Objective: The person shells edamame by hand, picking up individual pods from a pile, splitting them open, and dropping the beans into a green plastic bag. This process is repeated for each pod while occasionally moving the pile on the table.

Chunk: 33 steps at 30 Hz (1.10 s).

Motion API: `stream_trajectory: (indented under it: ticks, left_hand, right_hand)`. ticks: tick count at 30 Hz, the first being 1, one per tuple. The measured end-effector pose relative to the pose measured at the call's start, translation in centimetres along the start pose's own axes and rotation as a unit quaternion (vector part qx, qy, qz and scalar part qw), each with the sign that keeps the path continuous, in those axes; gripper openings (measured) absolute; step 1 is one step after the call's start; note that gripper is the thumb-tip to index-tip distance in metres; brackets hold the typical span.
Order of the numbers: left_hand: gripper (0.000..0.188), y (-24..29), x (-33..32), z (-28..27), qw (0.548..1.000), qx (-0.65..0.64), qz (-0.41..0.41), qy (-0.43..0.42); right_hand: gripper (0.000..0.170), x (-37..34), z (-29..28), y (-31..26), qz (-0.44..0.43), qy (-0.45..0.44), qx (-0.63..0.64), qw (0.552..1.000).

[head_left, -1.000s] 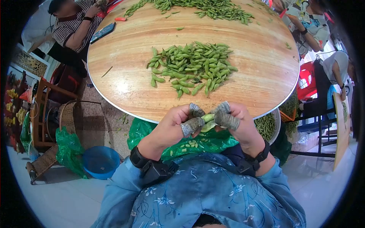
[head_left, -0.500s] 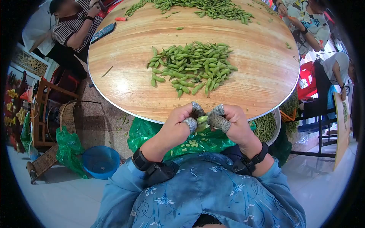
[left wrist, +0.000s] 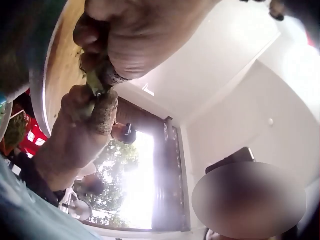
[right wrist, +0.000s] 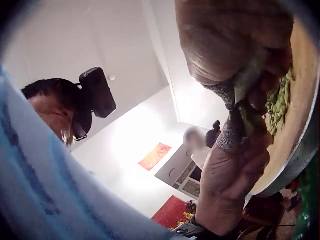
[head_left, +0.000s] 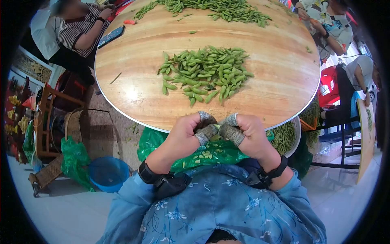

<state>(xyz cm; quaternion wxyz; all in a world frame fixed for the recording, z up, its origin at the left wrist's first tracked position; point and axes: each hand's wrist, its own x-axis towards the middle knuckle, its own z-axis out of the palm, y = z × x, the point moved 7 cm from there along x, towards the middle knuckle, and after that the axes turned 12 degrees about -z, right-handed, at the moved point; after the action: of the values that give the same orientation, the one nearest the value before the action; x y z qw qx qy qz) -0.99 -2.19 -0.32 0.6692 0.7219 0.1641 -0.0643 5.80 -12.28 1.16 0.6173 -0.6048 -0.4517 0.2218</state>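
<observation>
Between the fingertips of both hands is a green soybean pod [left wrist: 93, 82], mostly covered by the fingers in the head view. My left hand [head_left: 183, 132] pinches it from one side and my right hand [head_left: 251, 134] from the other, with the thumbs close together. Grey knitted covers wrap the thumbs and index fingers. Below the hands, shelled beans [head_left: 205, 154] lie on a green plastic bag [head_left: 183, 162] at the lap. Just ahead on the wooden table [head_left: 134, 73] is a heap of whole pods [head_left: 207, 71].
A larger heap of pods [head_left: 235, 12] lies at the table's far side, with a phone [head_left: 111, 36] at its left edge. A white basket of pods [head_left: 284, 138] stands below right, a blue basin [head_left: 109, 174] on the floor at left. Other people sit around the table.
The pod showed plainly between the hands a second ago, with its pale inside visible. Now the fingertips have drawn closer together and cover most of it. The heap of pods is unchanged.
</observation>
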Motion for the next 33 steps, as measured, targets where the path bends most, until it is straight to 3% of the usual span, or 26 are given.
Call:
stream_trajectory:
  ticks: [2, 6, 8, 12, 15, 16, 17, 18, 20, 22, 24, 26, 28, 29, 30, 31, 32, 33]
  left_hand:
    - [0.011, -0.1, -0.1, 0.0, 0.998, -0.068, -0.006, 0.003]
    - [0.011, -1.0, -0.2, -0.4, 0.998, -0.058, -0.003, 0.035]
    - [0.012, -0.3, -0.5, -0.4, 0.997, -0.065, 0.034, 0.037]
    - [0.011, -0.2, -1.0, -0.2, 0.998, 0.032, 0.059, -0.013]
    - [0.018, 1.6, -0.8, -0.2, 0.944, 0.314, 0.075, 0.074]
    - [0.018, 1.6, 0.1, -0.3, 0.944, 0.313, 0.075, 0.072]
    - [0.017, 2.2, 0.6, -0.9, 0.911, 0.357, 0.133, 0.155]
    - [0.016, 3.2, 0.9, -1.3, 0.866, 0.397, 0.191, 0.236]
    - [0.010, 3.8, 2.6, -1.5, 0.848, 0.419, 0.186, 0.266]
    - [0.006, 3.0, 4.7, -1.7, 0.794, 0.516, 0.145, 0.287]
    - [0.010, 2.8, 5.6, -1.7, 0.789, 0.538, 0.122, 0.268]
    - [0.013, 2.8, 5.7, -1.8, 0.783, 0.560, 0.096, 0.253]
    - [0.010, 3.1, 4.9, -2.3, 0.828, 0.503, 0.064, 0.239]
    - [0.010, 2.7, 4.7, -2.7, 0.827, 0.505, 0.064, 0.240]
    - [0.007, 2.0, 4.4, -3.2, 0.912, 0.347, 0.085, 0.204]
    - [0.005, 1.7, 3.9, -3.5, 0.965, 0.177, 0.102, 0.162]
    - [0.005, 1.8, 3.1, -3.5, 0.965, 0.177, 0.100, 0.165]
    - [0.006, 1.2, 2.5, -3.1, 0.995, 0.011, 0.006, 0.102]
  right_hand:
    - [0.006, 0.1, 0.5, -0.9, -0.065, -0.035, -0.086, 0.994]
    - [0.007, 0.1, 1.1, -1.7, -0.119, -0.043, -0.135, 0.983]
    - [0.008, -0.3, 0.1, -0.5, -0.016, -0.009, -0.016, 1.000]
    - [0.009, -2.5, -3.8, -0.2, 0.053, -0.030, -0.015, 0.998]
    - [0.016, -5.5, -9.0, -1.3, 0.063, -0.042, -0.160, 0.984]
    - [0.021, -7.1, -11.4, -1.4, 0.103, -0.010, -0.287, 0.952]
    - [0.022, -8.3, -13.2, -1.4, 0.218, 0.020, -0.302, 0.928]
    - [0.022, -9.4, -14.1, -0.9, 0.219, 0.021, -0.304, 0.927]
    - [0.023, -11.1, -16.3, -1.3, 0.114, 0.127, -0.363, 0.916]
    - [0.022, -11.7, -16.4, -1.4, 0.141, 0.128, -0.353, 0.916]
    - [0.021, -11.9, -16.1, -1.1, 0.167, 0.130, -0.342, 0.916]
    - [0.017, -10.3, -13.9, -0.7, 0.082, 0.154, -0.212, 0.962]
    - [0.015, -8.2, -11.0, 0.3, 0.044, 0.114, -0.106, 0.987]
    - [0.015, -7.4, -9.6, 1.2, 0.070, 0.106, -0.027, 0.992]
    - [0.016, -6.4, -8.0, 1.9, 0.096, 0.096, 0.053, 0.989]
    - [0.016, -5.3, -6.7, 1.9, 0.111, 0.081, 0.070, 0.988]
    - [0.017, -4.1, -5.5, 1.9, 0.127, 0.066, 0.086, 0.986]
    - [0.017, -3.1, -4.4, 1.9, 0.126, 0.062, 0.087, 0.986]
